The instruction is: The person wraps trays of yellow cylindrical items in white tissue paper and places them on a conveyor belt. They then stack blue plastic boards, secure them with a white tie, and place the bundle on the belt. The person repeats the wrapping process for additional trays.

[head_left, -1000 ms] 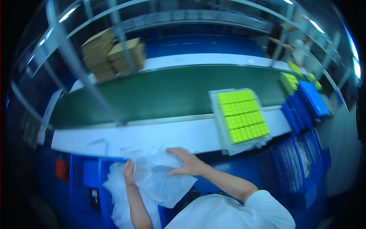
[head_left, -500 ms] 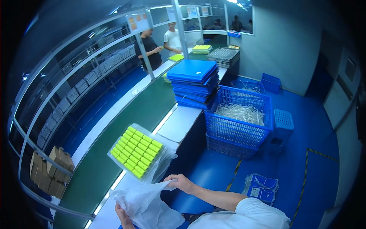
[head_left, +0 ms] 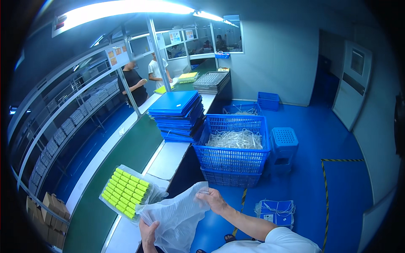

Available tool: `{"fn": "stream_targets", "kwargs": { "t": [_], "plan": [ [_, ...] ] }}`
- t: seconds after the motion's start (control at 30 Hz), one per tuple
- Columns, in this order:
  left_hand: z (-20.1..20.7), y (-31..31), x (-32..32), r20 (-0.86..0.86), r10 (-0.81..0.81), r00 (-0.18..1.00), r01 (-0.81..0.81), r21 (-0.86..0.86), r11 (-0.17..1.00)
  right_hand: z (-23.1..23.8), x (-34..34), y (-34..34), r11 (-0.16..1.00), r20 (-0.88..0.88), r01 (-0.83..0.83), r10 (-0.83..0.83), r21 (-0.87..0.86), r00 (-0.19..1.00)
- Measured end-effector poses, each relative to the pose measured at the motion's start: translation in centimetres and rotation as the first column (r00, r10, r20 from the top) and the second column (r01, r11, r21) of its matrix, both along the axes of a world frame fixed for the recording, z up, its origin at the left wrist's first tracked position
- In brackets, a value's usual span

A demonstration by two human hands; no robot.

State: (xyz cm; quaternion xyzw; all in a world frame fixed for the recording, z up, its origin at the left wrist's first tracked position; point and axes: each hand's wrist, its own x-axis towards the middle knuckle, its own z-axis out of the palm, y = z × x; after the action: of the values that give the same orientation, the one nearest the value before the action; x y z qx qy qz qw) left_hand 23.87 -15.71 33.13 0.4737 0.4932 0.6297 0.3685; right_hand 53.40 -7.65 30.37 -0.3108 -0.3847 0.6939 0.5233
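A white translucent plastic bag (head_left: pixel 179 215) is stretched between my hands in front of me. My right hand (head_left: pixel 215 200) pinches its upper right edge. At the lower left side of the bag, my left hand (head_left: pixel 149 232) grips the film with the thumb laid over it. Just beyond the left hand, a clear tray of rows of yellow-green cylinders (head_left: pixel 126 189) rests at the bench edge, partly over the green belt. Thin clear film lies under and beside that tray.
A green conveyor belt (head_left: pixel 130 145) runs away along the bench. Farther along stand stacked blue sheets (head_left: pixel 175 103) and a blue basket of white strips (head_left: pixel 236 158). A blue stool (head_left: pixel 284 137) and a tied blue bundle (head_left: pixel 276 212) are on the floor. Two people stand across the belt.
Both hands have moved rightward relative to the tray, and the bag is now spread wider and raised. The whole view has swung right and upward.
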Motion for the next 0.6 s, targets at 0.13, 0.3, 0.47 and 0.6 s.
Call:
{"fn": "stream_targets", "kwargs": {
  "t": [0.13, 0.3, 0.47, 0.6],
  "plan": [
    [0.4, 1.1, 0.0, 0.004, -0.106, 0.994, 0.106, -0.119, 0.987, 0.9, 0.8, -1.3, 0.998, 0.032, 0.036, -0.038, 0.046, 0.999],
    [-2.8, 1.1, -0.6, 0.109, -0.108, 0.988, 0.121, -0.128, 0.984, 0.3, 1.2, -1.7, 0.997, -0.024, 0.059, -0.058, 0.052, 0.998],
    [-1.7, 0.6, 1.2, 0.419, -0.004, 0.908, 0.069, -0.141, 0.988, 0.2, 1.9, -1.3, 0.997, -0.116, 0.075, -0.072, 0.021, 0.991],
    [-2.3, 0.9, -0.2, 0.356, 0.05, 0.933, 0.013, -0.17, 0.985, 0.7, 2.2, -1.1, 0.997, -0.087, 0.071, -0.069, 0.025, 0.994]
  ]
}}
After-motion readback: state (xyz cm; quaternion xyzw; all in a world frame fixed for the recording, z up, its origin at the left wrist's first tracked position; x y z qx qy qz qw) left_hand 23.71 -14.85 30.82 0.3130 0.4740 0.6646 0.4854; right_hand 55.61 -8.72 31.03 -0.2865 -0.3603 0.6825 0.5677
